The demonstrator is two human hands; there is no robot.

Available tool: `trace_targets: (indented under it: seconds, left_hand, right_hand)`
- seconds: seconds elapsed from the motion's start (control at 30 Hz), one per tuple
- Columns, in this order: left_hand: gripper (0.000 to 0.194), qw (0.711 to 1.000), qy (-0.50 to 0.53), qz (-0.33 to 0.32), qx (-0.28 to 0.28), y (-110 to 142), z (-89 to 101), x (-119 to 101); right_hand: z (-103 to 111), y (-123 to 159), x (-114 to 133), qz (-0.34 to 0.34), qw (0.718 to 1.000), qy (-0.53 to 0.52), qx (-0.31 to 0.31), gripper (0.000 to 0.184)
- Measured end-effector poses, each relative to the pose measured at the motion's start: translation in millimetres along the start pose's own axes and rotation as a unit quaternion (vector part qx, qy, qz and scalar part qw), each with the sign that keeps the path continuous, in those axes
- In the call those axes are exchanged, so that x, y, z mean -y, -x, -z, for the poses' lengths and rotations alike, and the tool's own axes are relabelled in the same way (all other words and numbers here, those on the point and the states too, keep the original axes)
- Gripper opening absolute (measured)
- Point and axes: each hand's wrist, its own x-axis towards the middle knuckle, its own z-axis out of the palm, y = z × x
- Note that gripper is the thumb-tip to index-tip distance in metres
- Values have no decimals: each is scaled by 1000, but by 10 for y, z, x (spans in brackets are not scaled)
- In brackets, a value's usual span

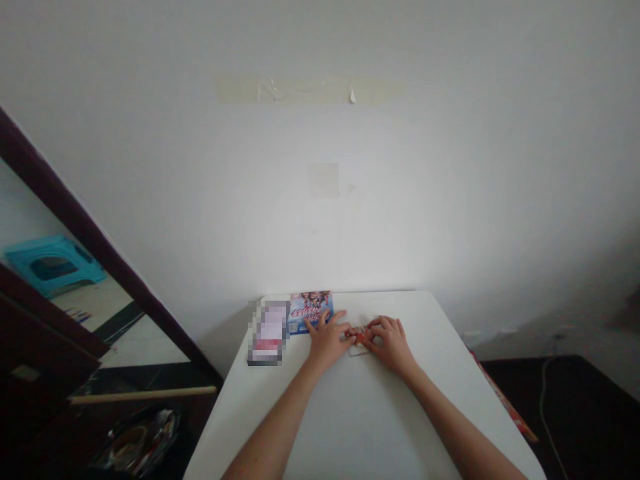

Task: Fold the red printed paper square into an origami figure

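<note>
Both hands meet over a small red piece point(360, 339) near the far part of the white table point(370, 413). My left hand point(327, 341) pinches its left side, with other fingers spread toward a blue printed booklet or packet point(300, 321). From the right, my right hand point(393, 343) holds the same piece between thumb and fingertips. Under the fingers lies a pale flat sheet or card with a thin dark edge point(358, 354). The fingers partly cover the red piece, and its exact kind is too small to make out.
A phone-like device point(269, 333), blurred out, lies left of the booklet. The white wall point(380, 227) rises behind the table. To the left are a dark-framed mirror or doorway point(100, 227), a blue plastic stool point(55, 263) and a dark bin point(140, 440). A pale cable point(544, 400) hangs at right.
</note>
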Motion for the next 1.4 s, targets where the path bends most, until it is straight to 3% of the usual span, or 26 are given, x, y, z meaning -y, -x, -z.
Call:
trace_targets:
  seconds: [0.5,0.77,1.03,1.4]
  left_hand:
    - [15,1000,-5,8,-2,9,-10,26]
    - [22,999,3,3,41,-5,95,134]
    - [35,1000,9,-11,6,-14,56,125]
    - [25,999,19,-37,16,-11,77,132]
  right_hand:
    - [53,8,75,-22,1000,-5,10,17]
    - [80,-13,69,-20,1000,-9,22,16]
    - [70,-8,65,-24,999,-9,22,15]
    - [53,-8,59,-13,1000,7,11,14]
